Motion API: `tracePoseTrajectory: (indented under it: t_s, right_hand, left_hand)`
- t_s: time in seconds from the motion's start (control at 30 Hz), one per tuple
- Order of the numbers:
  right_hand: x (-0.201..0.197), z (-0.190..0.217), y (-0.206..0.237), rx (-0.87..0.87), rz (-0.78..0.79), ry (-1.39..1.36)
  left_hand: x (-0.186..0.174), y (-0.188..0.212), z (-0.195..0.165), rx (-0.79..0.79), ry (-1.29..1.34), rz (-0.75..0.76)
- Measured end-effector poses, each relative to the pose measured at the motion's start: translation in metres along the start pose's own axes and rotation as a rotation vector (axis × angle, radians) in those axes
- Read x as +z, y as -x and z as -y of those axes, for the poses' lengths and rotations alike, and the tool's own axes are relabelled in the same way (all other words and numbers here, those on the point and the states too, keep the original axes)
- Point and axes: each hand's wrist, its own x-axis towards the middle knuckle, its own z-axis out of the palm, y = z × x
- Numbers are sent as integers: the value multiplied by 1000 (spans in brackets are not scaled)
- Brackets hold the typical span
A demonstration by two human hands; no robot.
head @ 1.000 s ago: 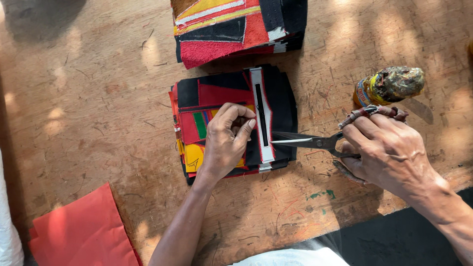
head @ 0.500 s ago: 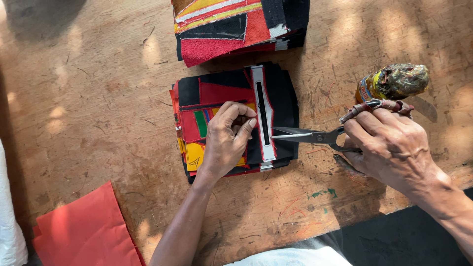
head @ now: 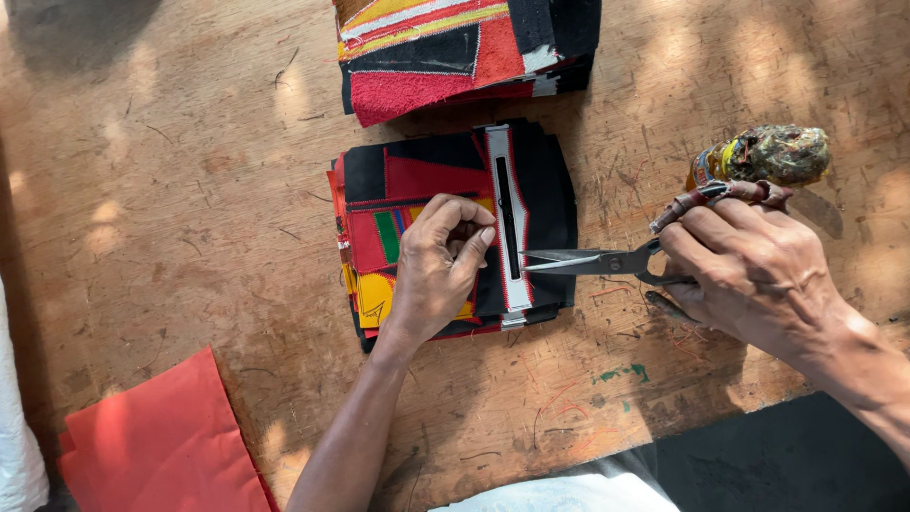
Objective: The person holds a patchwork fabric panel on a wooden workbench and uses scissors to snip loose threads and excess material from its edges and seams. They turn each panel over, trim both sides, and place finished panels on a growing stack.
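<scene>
A stack of patchwork fabric pieces (head: 379, 185) in black, red, yellow and green lies on the wooden table (head: 171, 190). A white strip with a black slot (head: 507, 218) runs down its top piece. My left hand (head: 438, 270) presses on the stack, fingertips curled beside the strip. My right hand (head: 754, 270) grips a pair of scissors (head: 592, 261) by cloth-wrapped handles. The blades point left and their tips touch the strip's right edge.
A second stack of patchwork pieces (head: 469, 52) sits at the table's far edge. A bottle with a rag-stuffed top (head: 763, 156) stands just beyond my right hand. A red sheet of cloth (head: 161, 446) lies at the near left, white cloth (head: 19, 455) beside it.
The scissor tips have slid a little further left onto the strip's edge. My left hand stays pressed on the stack.
</scene>
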Motion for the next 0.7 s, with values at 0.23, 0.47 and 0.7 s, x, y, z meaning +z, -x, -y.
tracePoseTrajectory:
  t_s: [0.23,0.47,0.7]
  right_hand:
    - [16,6,1,64,-50,-131]
    - [14,9,-2,85,-48,-188]
    - [3,13,1,208,26,-214]
  left_hand:
    - [6,9,1,278,-248,-48]
    - [6,27,-17,337,-442,65]
    - [33,52,0,215,-736,-11]
